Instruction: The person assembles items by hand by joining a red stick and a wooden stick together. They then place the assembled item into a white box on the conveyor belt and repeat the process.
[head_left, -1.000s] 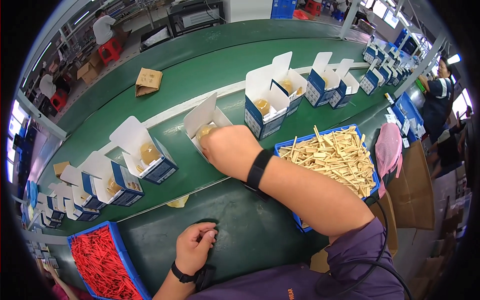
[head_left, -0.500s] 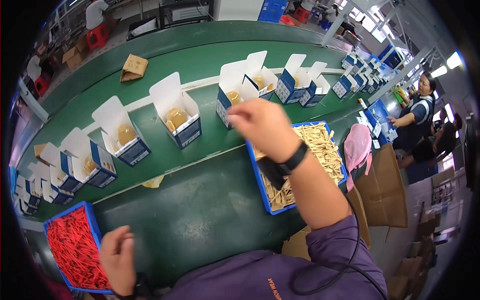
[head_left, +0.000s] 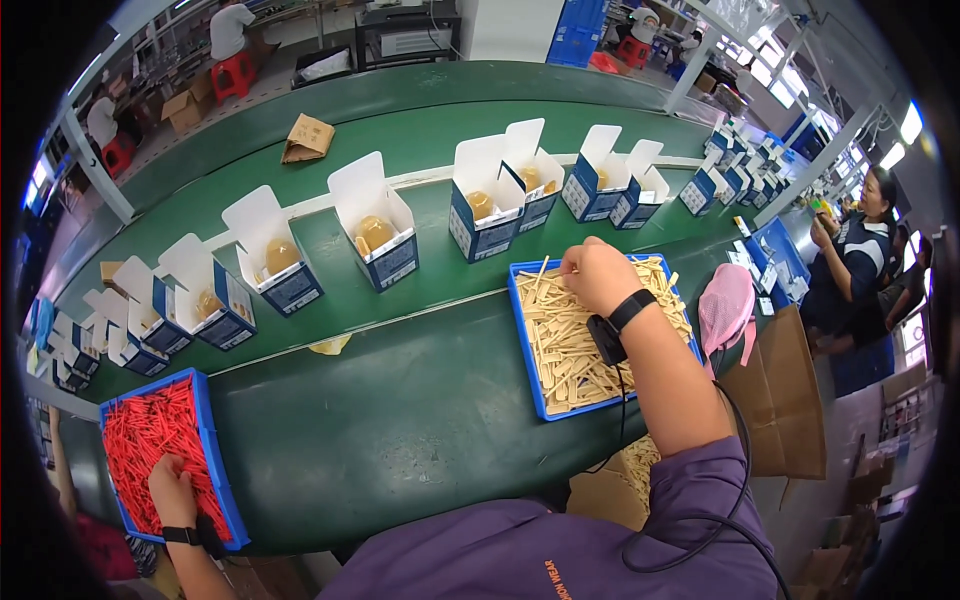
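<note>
My left hand (head_left: 172, 492) rests on a heap of thin red plastic sticks (head_left: 155, 425) in a blue tray (head_left: 212, 450). Its fingers are curled down among the sticks, their tips partly hidden. My right hand (head_left: 603, 275) is bent over the far part of another blue tray (head_left: 530, 350), full of small beige flat-ended sticks (head_left: 585, 350). Its fingers are drawn together on the heap, and what they hold is not visible. Beyond the trays stands a row of open blue-and-white boxes; one box (head_left: 390, 262) holds a round amber-coloured item (head_left: 375, 233).
The boxes stand on a green conveyor belt (head_left: 430, 300) behind the green worktop (head_left: 400, 420). A crumpled brown carton (head_left: 308, 138) lies farther back. To the right are a pink mesh bag (head_left: 727, 305), an open cardboard box (head_left: 775, 400) and a co-worker (head_left: 850, 240). A cable runs along my right arm.
My right hand has come back from above the boxes down to the beige sticks. My left hand has moved left from the worktop onto the red sticks. The view has shifted slightly.
</note>
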